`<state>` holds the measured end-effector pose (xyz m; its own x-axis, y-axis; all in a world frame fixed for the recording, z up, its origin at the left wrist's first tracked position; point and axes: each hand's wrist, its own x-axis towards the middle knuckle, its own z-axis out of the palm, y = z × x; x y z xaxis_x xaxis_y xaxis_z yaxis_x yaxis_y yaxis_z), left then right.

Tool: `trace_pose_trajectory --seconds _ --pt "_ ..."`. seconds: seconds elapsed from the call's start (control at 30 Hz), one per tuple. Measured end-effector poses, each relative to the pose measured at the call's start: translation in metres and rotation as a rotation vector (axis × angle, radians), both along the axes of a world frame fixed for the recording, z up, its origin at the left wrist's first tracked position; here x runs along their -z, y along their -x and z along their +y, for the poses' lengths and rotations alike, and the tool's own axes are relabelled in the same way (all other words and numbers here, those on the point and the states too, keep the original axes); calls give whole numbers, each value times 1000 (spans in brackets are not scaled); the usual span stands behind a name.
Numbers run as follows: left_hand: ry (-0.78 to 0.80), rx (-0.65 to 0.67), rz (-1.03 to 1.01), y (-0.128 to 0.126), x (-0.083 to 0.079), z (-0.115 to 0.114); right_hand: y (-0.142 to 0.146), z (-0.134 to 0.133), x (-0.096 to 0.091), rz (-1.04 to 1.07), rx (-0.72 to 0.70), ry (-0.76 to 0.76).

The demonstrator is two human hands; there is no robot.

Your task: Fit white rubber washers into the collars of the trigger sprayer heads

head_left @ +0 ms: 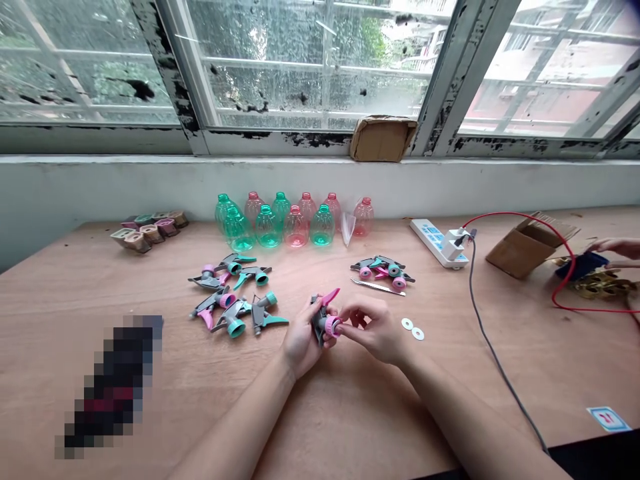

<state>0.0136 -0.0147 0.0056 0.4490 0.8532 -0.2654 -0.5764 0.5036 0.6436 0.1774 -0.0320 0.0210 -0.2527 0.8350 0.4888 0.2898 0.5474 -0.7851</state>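
My left hand (301,339) grips a grey trigger sprayer head (320,320) with a pink trigger pointing up and away. My right hand (374,328) pinches the sprayer's pink collar (331,326) between its fingertips. Two white washers (413,328) lie just right of my right hand, and steel tweezers (377,287) lie beyond it. More grey sprayer heads with teal or pink parts sit in loose piles at left (233,297) and right (383,272). Behind them stand several teal and pink plastic bottles (280,220).
A plywood table (350,413) holds everything. Small pots (147,230) stand back left, and a pixelated object (113,387) lies front left. Right are a power strip (439,241), grey and red cables, and a cardboard box (530,247). A co-worker's hand (617,248) reaches in at the right edge.
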Motion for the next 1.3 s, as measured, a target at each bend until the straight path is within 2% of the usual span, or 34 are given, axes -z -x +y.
trace_pose_trajectory --seconds 0.27,0.47,0.73,0.87,1.07,1.3 --pt "18 -35 -10 0 3 2 2 0 10 -63 33 -312" --pt "5 -108 45 -1 2 2 5 0 10 -150 80 -424" --pt "-225 -241 90 -4 -1 -2 8 -4 10 -118 130 -281" --pt "-317 -263 153 -4 -1 -2 9 -4 11 -96 135 -231" --pt "-372 -277 178 -3 2 -1 12 -5 15 -77 188 -157" --pt "-377 -285 172 -4 5 -2 12 -4 19 -63 158 -113"
